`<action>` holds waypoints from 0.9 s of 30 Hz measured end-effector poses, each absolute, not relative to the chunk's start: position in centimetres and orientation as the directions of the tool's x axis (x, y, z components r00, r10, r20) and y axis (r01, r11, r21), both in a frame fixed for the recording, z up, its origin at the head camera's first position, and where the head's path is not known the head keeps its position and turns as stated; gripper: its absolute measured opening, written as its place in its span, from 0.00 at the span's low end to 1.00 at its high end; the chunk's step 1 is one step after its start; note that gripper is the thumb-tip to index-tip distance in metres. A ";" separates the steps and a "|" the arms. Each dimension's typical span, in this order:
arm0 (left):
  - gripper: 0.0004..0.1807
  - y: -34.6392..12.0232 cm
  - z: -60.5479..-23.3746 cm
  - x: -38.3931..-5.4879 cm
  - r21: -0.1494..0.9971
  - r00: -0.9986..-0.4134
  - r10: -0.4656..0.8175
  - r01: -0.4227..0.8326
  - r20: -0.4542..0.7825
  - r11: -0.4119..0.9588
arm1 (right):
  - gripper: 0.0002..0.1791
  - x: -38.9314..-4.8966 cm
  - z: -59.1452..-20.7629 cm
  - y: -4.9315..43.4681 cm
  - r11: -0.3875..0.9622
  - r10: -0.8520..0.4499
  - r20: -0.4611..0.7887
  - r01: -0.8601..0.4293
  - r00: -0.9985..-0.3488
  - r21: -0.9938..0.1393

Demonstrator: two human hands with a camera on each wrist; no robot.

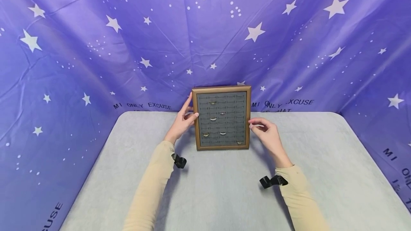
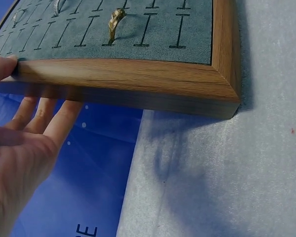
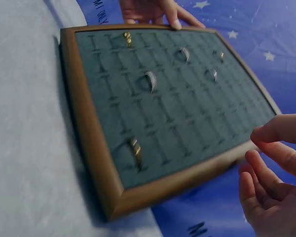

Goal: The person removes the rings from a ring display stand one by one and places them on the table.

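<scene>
Left hand [image 1: 181,124] grips ring tray [image 1: 223,148] — right hand [image 1: 268,134] perhaps touching.

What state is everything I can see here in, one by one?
Ring case: standing on its bottom edge, partly filled
Rings: six, seated in slots
Left hand: gripping the ring case's left edge
Right hand: bent, at the right edge, contact unclear
Backdrop: hanging, creased
</scene>
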State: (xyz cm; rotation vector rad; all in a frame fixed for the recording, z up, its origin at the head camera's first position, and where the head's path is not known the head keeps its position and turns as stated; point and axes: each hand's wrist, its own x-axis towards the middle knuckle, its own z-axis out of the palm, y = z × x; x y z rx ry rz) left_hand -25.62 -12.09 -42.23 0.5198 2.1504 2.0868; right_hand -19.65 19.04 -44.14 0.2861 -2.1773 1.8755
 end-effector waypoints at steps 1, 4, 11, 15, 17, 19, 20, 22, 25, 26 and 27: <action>0.43 -12.1 -42.3 -25.6 0.985 -0.936 0.311 0.172 0.163 0.002 | 0.10 -19.5 -43.6 18.7 0.146 0.016 0.336 -0.330 -0.942 -0.932; 0.43 -12.1 -42.4 -25.6 0.984 -0.935 0.315 0.176 0.167 0.002 | 0.10 -19.1 -42.0 17.8 0.144 -0.001 0.388 -0.385 -0.921 -0.912; 0.43 -12.2 -42.4 -25.7 0.983 -0.935 0.312 0.184 0.171 0.013 | 0.11 -19.5 -40.5 16.1 0.177 -0.055 0.409 -0.412 -0.911 -0.894; 0.43 -12.1 -42.3 -25.7 0.982 -0.934 0.316 0.184 0.166 0.029 | 0.13 -19.9 -39.8 15.4 0.193 -0.077 0.385 -0.393 -0.920 -0.899; 0.43 -12.1 -42.2 -25.6 0.982 -0.934 0.318 0.185 0.164 0.035 | 0.13 -20.1 -39.5 15.0 0.199 -0.090 0.375 -0.385 -0.923 -0.901; 0.43 -12.2 -42.1 -25.6 0.981 -0.933 0.318 0.192 0.171 0.038 | 0.14 -20.3 -39.1 14.5 0.201 -0.107 0.364 -0.379 -0.925 -0.903; 0.43 -12.2 -42.1 -25.6 0.979 -0.932 0.316 0.198 0.175 0.040 | 0.14 -20.5 -38.9 14.3 0.205 -0.118 0.362 -0.379 -0.925 -0.902; 0.43 -12.3 -42.1 -25.5 0.978 -0.933 0.311 0.204 0.181 0.045 | 0.15 -20.8 -38.4 13.8 0.213 -0.139 0.353 -0.376 -0.925 -0.902; 0.43 -12.3 -42.1 -25.4 0.976 -0.932 0.309 0.211 0.187 0.046 | 0.16 -21.4 -37.8 13.2 0.238 -0.169 0.354 -0.387 -0.920 -0.891; 0.43 -12.2 -42.2 -25.4 0.977 -0.931 0.314 0.207 0.184 0.042 | 0.16 -21.7 -37.9 13.2 0.248 -0.174 0.357 -0.392 -0.918 -0.886; 0.43 -12.1 -42.2 -25.4 0.978 -0.930 0.320 0.203 0.180 0.039 | 0.16 -22.1 -38.0 13.2 0.257 -0.178 0.360 -0.397 -0.916 -0.881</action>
